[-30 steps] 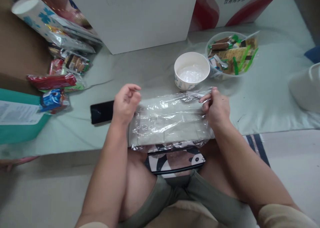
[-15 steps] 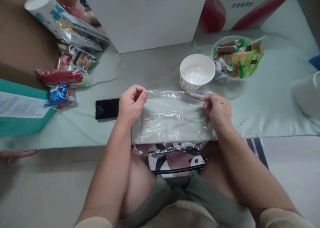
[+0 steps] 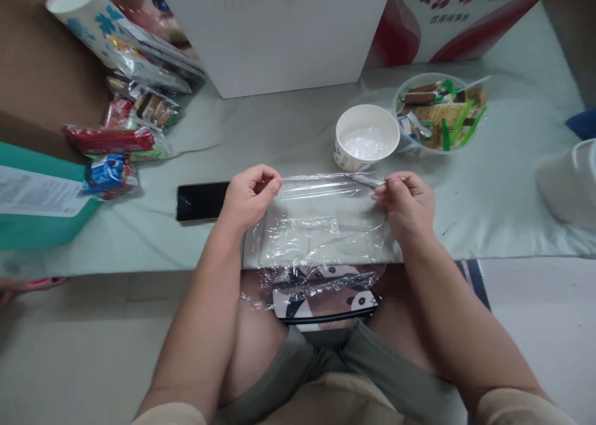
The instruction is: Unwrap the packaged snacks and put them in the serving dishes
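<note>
A thin clear plastic sheet point(image 3: 326, 226) is stretched between my two hands over the table's front edge. Its lower part hangs crumpled above a panda-print bag point(image 3: 321, 304) on my lap. My left hand point(image 3: 251, 195) pinches the sheet's upper left corner between thumb and fingers. At the upper right, my right hand point(image 3: 407, 205) is closed on the sheet's edge, where a narrow whitish strip point(image 3: 367, 180) sticks out to the left. Just beyond the sheet stands a paper bowl point(image 3: 347, 159) with clear, shiny material inside. Partly behind my left hand lies a black phone point(image 3: 200, 201).
A clear tub point(image 3: 470, 146) of wrapped snacks stands right of the bowl. Cartons point(image 3: 288, 40) line the back. Paper cups point(image 3: 88, 28) and snack packets point(image 3: 116, 141) lie at left, beside a teal bag point(image 3: 51, 232). A white container point(image 3: 568, 183) stands far right.
The sheet's top edge is pulled straighter and its lower part spreads further down over my lap. Both hands have shifted slightly down and to the right, still pinching.
</note>
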A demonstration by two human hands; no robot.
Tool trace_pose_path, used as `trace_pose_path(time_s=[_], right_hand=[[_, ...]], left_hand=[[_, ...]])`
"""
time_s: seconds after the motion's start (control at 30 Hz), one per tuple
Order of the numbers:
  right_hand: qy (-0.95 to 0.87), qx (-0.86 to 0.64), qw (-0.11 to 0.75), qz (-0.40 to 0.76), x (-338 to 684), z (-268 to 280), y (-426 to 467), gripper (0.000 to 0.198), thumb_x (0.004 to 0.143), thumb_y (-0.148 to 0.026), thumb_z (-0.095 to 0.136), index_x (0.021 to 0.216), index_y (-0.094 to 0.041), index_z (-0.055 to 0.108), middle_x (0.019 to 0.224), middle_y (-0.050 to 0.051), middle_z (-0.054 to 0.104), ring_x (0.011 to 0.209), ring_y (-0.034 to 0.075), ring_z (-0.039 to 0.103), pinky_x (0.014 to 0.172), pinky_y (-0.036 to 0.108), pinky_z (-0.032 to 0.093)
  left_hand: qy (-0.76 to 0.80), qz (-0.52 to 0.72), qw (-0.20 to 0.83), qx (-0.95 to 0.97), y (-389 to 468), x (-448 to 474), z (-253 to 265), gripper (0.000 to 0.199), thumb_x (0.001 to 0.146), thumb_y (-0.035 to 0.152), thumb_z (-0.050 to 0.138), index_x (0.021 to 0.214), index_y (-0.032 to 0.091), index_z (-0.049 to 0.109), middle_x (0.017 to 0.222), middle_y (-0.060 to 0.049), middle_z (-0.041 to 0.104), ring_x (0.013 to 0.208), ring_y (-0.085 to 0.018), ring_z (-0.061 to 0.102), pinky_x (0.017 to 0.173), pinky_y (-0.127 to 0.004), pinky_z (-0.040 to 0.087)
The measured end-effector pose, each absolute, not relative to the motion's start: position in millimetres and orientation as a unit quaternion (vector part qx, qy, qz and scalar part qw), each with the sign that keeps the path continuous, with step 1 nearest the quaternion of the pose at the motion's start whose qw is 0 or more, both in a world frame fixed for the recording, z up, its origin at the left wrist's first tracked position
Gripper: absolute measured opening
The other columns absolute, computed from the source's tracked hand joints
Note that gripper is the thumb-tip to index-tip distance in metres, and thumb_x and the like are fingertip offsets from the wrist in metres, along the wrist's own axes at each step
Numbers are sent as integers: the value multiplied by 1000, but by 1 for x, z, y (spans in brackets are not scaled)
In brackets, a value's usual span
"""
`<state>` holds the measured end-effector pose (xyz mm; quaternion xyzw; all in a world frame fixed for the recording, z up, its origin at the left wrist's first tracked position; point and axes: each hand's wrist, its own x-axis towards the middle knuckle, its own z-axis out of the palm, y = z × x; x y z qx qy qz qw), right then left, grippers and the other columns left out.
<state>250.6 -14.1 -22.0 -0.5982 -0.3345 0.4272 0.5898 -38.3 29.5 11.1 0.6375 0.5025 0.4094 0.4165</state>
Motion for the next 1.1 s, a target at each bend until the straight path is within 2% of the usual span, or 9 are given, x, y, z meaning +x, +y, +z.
trace_pose_path(time_s=[0.17,0.3,0.53,0.67,0.77,0.87,0.97,1.03,1.1], right_hand=[[-328,-614,596,400,250,-19,-13,24,79,-43,74,82,-23,61,69,-4,69,59,10,67,52,20,51],[-326,-613,619,368,252,-18,-11,24,78,-42,75,82,-23,61,71,-3,68,60,11,66,53,21,51],[-304,-578,623,430,256,-19,-9,37,67,-41,82,87,-24,56,71,-6,66,58,10,66,52,20,52],[-345,-596,572,446,256,-18,-13,31,65,-32,83,79,-22,56,63,-7,61,49,8,60,49,20,51],[-351,-596,610,387,256,-17,-13,27,71,-31,80,80,-23,56,67,-7,61,47,6,57,45,19,47],[-352,-572,654,347,256,-17,-12,27,75,-33,79,84,-23,55,74,-6,62,51,6,58,46,20,47],[-359,-560,677,315,255,-15,-11,29,78,-37,77,86,-24,52,77,-6,59,54,7,60,47,20,46],[-361,-550,692,297,256,-12,-12,32,78,-39,77,88,-26,50,77,-7,57,55,7,59,49,21,47],[-358,-529,702,317,257,-11,-15,37,75,-40,80,95,-29,52,82,-7,59,60,8,62,56,22,52]], left_hand=[[519,369,469,612,30,-39,9,26,67,36,83,80,20,67,61,2,60,52,-9,47,47,-23,37],[553,330,448,620,31,-40,8,19,67,30,83,73,19,68,57,3,55,50,-8,44,47,-23,34],[506,479,476,537,35,-36,3,28,66,33,83,75,22,59,67,3,60,60,-10,57,58,-24,49],[523,516,461,498,37,-36,0,32,72,40,83,78,24,56,63,4,56,50,-9,52,42,-24,37],[534,533,448,479,39,-39,1,36,73,42,85,77,25,54,58,6,51,45,-8,45,39,-24,31],[499,524,519,455,37,-42,7,40,70,50,87,84,25,59,71,3,61,55,-9,56,46,-23,43],[448,433,634,458,31,-41,14,52,63,53,90,99,23,65,97,-6,74,83,-17,72,67,-28,59],[442,362,672,471,27,-37,15,50,62,44,93,99,21,68,97,-8,77,88,-19,75,73,-30,61],[458,346,668,473,25,-33,14,35,65,34,91,89,19,69,85,-5,76,80,-17,75,69,-28,60]])
